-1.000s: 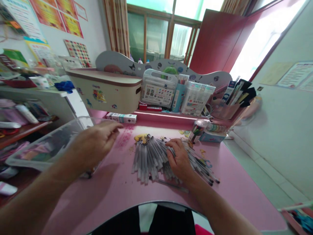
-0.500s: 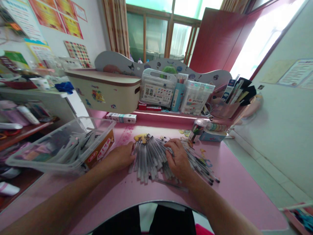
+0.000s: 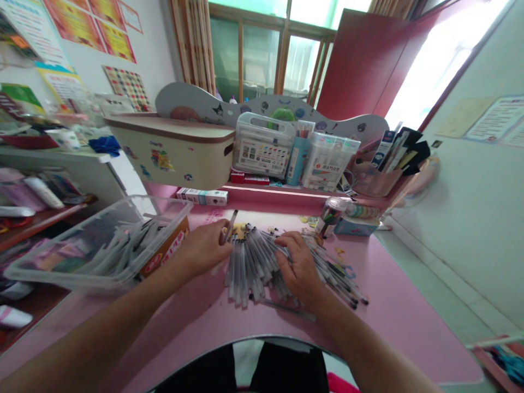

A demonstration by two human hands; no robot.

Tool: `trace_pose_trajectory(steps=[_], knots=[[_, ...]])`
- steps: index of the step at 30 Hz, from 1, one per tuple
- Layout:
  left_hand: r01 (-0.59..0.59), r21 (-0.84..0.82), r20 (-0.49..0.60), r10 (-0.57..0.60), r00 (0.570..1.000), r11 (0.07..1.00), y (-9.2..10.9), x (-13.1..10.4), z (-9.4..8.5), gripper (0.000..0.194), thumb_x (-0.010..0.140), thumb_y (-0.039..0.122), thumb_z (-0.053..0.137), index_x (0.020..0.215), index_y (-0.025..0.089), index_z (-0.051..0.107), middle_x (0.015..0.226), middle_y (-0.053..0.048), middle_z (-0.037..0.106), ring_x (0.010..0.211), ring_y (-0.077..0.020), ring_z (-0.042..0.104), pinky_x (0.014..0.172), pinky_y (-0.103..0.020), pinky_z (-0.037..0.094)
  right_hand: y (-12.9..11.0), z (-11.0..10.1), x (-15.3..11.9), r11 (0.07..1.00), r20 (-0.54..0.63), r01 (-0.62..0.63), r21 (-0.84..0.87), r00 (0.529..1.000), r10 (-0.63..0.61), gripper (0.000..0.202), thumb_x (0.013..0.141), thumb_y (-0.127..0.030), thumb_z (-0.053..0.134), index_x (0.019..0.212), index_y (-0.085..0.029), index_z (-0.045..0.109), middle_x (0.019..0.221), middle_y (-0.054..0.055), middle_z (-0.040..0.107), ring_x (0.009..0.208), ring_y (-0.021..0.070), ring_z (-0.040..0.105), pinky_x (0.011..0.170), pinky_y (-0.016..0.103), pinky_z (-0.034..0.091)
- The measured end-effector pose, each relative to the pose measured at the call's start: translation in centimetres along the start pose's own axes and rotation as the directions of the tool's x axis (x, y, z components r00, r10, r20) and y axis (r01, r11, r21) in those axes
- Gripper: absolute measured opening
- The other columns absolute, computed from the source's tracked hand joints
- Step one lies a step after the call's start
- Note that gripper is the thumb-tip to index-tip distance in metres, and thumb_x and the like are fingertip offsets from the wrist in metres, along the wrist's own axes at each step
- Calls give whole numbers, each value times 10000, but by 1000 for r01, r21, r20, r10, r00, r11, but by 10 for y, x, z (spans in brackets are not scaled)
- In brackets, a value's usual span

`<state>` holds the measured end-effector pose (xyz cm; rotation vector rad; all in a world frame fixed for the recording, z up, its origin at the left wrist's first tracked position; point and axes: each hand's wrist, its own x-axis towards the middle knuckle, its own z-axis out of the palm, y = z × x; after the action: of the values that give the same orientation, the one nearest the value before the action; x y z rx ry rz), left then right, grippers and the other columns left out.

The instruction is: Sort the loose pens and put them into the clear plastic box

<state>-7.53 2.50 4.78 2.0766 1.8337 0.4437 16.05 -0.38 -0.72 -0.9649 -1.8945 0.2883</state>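
Note:
A fanned pile of slim pens with clear, frosted barrels point(image 3: 254, 262) lies on the pink desk. My left hand point(image 3: 204, 248), at the pile's left side, is closed on a single pen point(image 3: 232, 221) that points up from its fingers. My right hand point(image 3: 298, 267) lies over the middle of the pile, its thumb apart from its gently bent fingers, touching the pens. More pens, some with black tips point(image 3: 346, 292), spread out to the right of that hand. One loose pen point(image 3: 282, 309) lies crosswise in front of the pile.
Left of the pile stands a clear plastic bin point(image 3: 102, 278) with pens and packets inside. A shelf behind carries a lidded cream box point(image 3: 176, 158), marker cases point(image 3: 264, 150) and a pen holder point(image 3: 374, 177). A clear jar point(image 3: 329, 215) and a blue box point(image 3: 356, 226) stand at the back right.
My left hand has risen slightly from the pile's left edge, lifting one pen upright in its fingers. My right hand has stayed on the pens.

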Motion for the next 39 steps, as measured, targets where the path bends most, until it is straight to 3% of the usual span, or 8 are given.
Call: trace_pose_trajectory(steps=[2, 4, 6, 9, 13, 16, 20, 39], knots=[[-26, -384, 64, 54, 997, 923, 18, -5, -1, 281, 746, 288, 545, 982, 176, 646, 765, -42, 687, 686, -221, 659, 647, -327, 495, -3, -1, 1, 997, 23, -28, 68, 999, 27, 174, 953, -190, 488, 1081, -188, 607, 1037, 78, 588, 1005, 226, 560, 903, 375, 460], [4, -694, 118, 108, 987, 720, 35, -9, 7, 215, 733, 302, 587, 905, 180, 630, 694, -9, 647, 616, -178, 620, 578, -285, 472, -6, -2, 1, 983, 65, -87, 161, 995, 78, 193, 973, -246, 473, 1088, -190, 618, 1023, 70, 610, 969, 218, 578, 864, 362, 467], [24, -835, 114, 130, 985, 550, 48, -13, 21, 231, 736, 332, 649, 905, 176, 631, 697, -9, 648, 633, -169, 621, 566, -267, 467, -6, -2, 1, 945, 145, -178, 276, 979, 142, 232, 996, -284, 447, 1107, -195, 630, 1018, 60, 644, 941, 205, 604, 836, 340, 472], [-14, -895, 42, 114, 993, 447, 59, -16, 41, 233, 757, 334, 695, 922, 175, 654, 749, -18, 671, 684, -162, 628, 600, -258, 472, -3, -1, 0, 862, 276, -331, 383, 932, 235, 260, 1000, -302, 460, 1178, -211, 626, 870, 13, 654, 754, 165, 605, 693, 279, 465], [-92, -893, -69, 68, 995, 440, 59, -17, 54, 163, 799, 325, 681, 864, 176, 688, 732, 2, 646, 660, -130, 579, 634, -244, 455, 1, 0, 2, 881, 289, -356, 312, 919, 269, 201, 965, -243, 478, 1036, -203, 661, 691, -29, 562, 621, 144, 520, 616, 261, 406], [-126, -880, -116, 49, 992, 459, 55, -16, 56, 197, 846, 367, 638, 820, 179, 694, 633, 25, 580, 588, -120, 522, 589, -241, 426, 0, 0, 4, 942, 253, -251, 221, 948, 193, 177, 922, -193, 484, 896, -191, 659, 824, 19, 632, 786, 179, 575, 742, 295, 434], [-182, -850, -159, 87, 983, 494, 49, -15, 60, 183, 862, 343, 625, 830, 177, 696, 631, 19, 593, 616, -131, 557, 620, -249, 437, -4, 2, 4, 947, 272, -248, 204, 944, 188, 213, 942, -168, 441, 940, -191, 653, 893, 25, 654, 844, 179, 590, 787, 295, 441], [-208, -866, -151, 159, 976, 455, 43, -17, 56, 203, 859, 370, 641, 830, 173, 684, 657, 2, 617, 645, -146, 587, 652, -262, 464, -10, -1, 6, 837, 350, -383, 391, 903, 250, 276, 977, -315, 484, 926, -198, 729, 881, 9, 670, 862, 181, 595, 813, 291, 444]])
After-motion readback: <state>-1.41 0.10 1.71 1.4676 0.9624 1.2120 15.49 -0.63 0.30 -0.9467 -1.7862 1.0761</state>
